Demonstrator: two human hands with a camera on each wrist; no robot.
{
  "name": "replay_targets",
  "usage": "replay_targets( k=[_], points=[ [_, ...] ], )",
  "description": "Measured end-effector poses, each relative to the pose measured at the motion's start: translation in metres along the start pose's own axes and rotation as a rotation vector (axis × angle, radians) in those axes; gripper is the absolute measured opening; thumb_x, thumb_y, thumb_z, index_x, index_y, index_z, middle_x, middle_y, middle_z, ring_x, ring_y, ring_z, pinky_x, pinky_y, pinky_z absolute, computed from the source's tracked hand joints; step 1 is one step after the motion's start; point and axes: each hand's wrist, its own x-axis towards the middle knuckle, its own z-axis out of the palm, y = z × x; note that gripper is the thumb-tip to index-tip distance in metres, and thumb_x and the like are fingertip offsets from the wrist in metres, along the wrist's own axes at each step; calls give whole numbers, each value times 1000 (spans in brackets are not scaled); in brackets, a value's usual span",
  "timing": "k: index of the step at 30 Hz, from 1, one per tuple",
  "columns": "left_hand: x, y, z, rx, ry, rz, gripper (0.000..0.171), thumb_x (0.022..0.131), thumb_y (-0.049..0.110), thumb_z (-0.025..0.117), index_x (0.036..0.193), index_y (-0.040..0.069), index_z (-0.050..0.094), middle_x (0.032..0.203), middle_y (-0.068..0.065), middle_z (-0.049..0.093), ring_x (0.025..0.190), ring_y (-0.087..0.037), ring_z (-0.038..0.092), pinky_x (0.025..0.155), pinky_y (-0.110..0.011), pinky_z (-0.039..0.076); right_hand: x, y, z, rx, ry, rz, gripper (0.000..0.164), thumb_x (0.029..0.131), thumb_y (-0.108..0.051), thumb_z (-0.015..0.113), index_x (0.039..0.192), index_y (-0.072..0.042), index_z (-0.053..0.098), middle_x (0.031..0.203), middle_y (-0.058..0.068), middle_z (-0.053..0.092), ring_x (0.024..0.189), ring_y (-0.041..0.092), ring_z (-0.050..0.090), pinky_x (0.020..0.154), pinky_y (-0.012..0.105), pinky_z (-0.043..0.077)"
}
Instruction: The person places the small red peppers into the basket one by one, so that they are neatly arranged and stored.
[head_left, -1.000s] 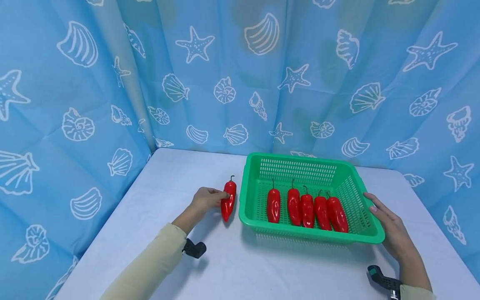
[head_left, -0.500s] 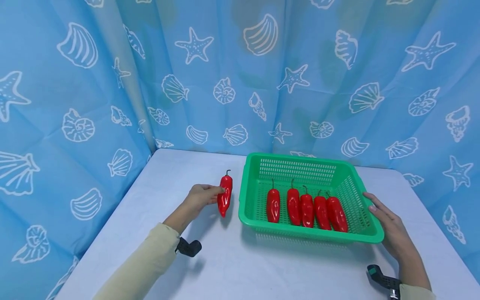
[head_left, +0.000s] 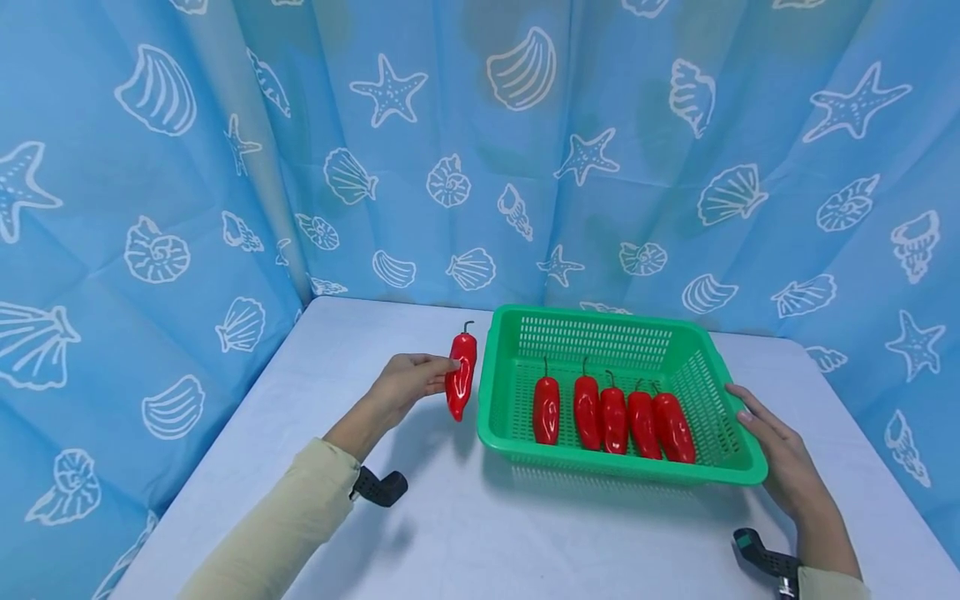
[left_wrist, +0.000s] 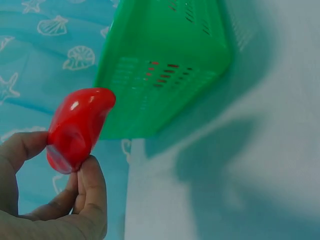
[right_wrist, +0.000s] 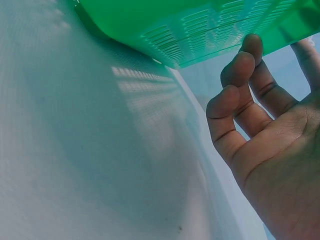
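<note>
In the head view a red chili pepper (head_left: 461,377) hangs stem up above the white table, just left of the green basket (head_left: 489,400). My left hand (head_left: 408,382) pinches it at mid-length between thumb and fingers. The left wrist view shows the pepper (left_wrist: 80,127) from its tip end, overlapping the basket's side wall (left_wrist: 150,95). At the basket's right end, my right hand (head_left: 780,454) holds the rim. Curled fingers (right_wrist: 237,70) show under that rim in the right wrist view. Inside the basket, several red chili peppers (head_left: 547,412) lie side by side, stems toward the back.
A white cloth covers the table (head_left: 480,533). Behind and to the left hangs a blue curtain (head_left: 450,225) with white shell and starfish prints. Each wrist carries a small black camera mount (head_left: 379,487).
My left hand has lifted the chili pepper off the table, first drifting slightly left, then back right toward the basket. The right hand and the basket stay in place.
</note>
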Motion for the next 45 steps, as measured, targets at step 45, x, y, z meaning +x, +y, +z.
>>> replay_targets(
  k=[45],
  points=[
    [-8,42,76,-45,-168,31,50,88,23,79,126,-1,58,114,-11,65,97,-22,69,91,-35,56,0,0,1,58,-18,-40,54,106,-40,45,157,-38,29,168,3,7,103,-15,52,79,20,56]
  ],
)
